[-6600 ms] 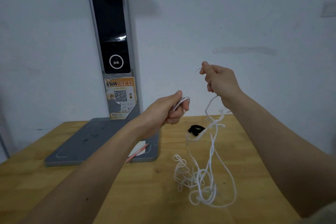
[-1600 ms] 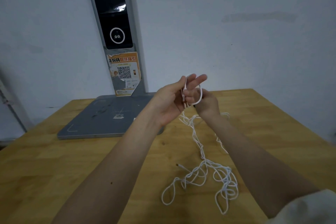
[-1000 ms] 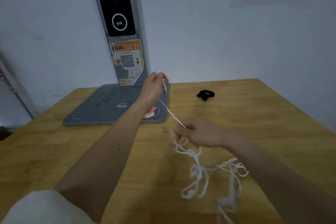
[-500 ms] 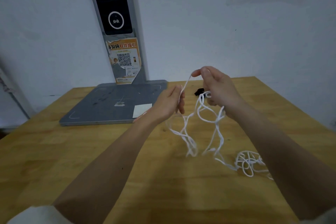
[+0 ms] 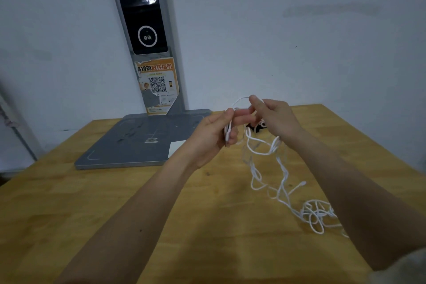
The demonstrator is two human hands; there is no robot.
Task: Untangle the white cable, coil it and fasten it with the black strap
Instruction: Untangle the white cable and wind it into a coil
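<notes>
Above the middle of the desk (image 5: 69, 214), the two hands are held close together with the cable (image 5: 280, 169) between them. The left hand (image 5: 215, 136) is curled round a few short turns of the cable, which are pressed against its palm by the thumb, while two of its fingers are stretched out towards the right hand. The right hand (image 5: 274, 117) pinches the cable between thumb and forefinger, and a small arc of it is raised above the fingertips of both hands. From the hands the cable hangs in loose loops down to the desk, where one plug end can be seen lying free. The rest is left in a tangled heap near the desk's right edge, partly hidden by the right forearm.

The strap (image 5: 254, 127) lies on the desk towards the far edge, just behind the hands; only a small dark part of it is seen below the right hand, so its shape cannot be told.

At the far left corner of the desk a grey base plate (image 5: 129, 145) is set flat, with a white label on it near the left wrist. From its far side a grey post (image 5: 147, 30) rises against the wall, carrying a black panel with a white ring and, lower down, a torn orange sticker (image 5: 159, 85) with a QR code.
</notes>
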